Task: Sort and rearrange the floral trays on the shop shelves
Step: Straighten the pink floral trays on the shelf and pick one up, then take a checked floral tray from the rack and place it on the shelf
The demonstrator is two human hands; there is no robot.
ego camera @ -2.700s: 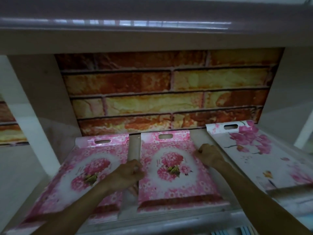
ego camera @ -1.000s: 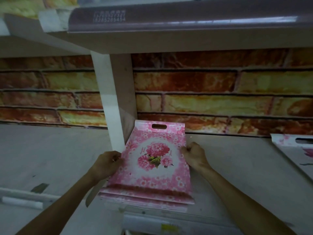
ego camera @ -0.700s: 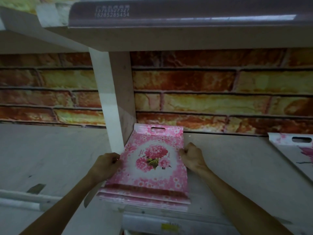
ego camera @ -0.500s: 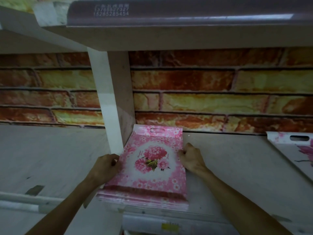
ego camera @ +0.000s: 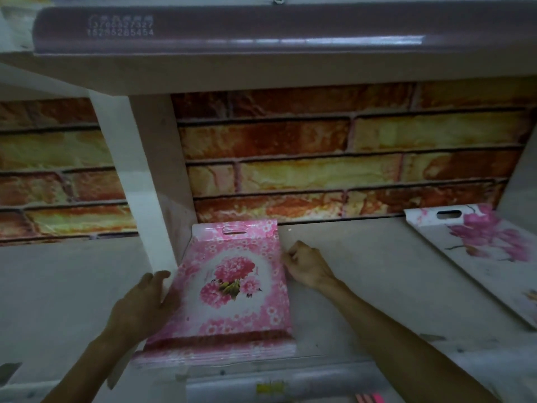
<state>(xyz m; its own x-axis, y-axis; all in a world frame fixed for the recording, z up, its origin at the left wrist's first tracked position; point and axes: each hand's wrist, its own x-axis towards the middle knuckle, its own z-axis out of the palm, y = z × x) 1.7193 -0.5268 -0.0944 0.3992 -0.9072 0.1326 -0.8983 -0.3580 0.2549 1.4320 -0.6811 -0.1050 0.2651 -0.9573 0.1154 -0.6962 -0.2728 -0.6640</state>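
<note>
Pink floral trays (ego camera: 232, 286) between left hand (ego camera: 139, 306) and right hand (ego camera: 305, 266).

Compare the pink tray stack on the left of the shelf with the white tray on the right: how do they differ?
The pink tray stack is pink all over with a central bouquet; the white tray has magenta blossoms on white. The pink tray stack sits against the shelf divider, between left hand and right hand; the white tray lies untouched and angled. Both have a slot handle at the far end.

One stack of pink floral trays (ego camera: 232, 286), its number uncountable; one white tray with magenta blossoms (ego camera: 479, 251); two hands, left (ego camera: 139, 306) and right (ego camera: 305, 266).
</note>
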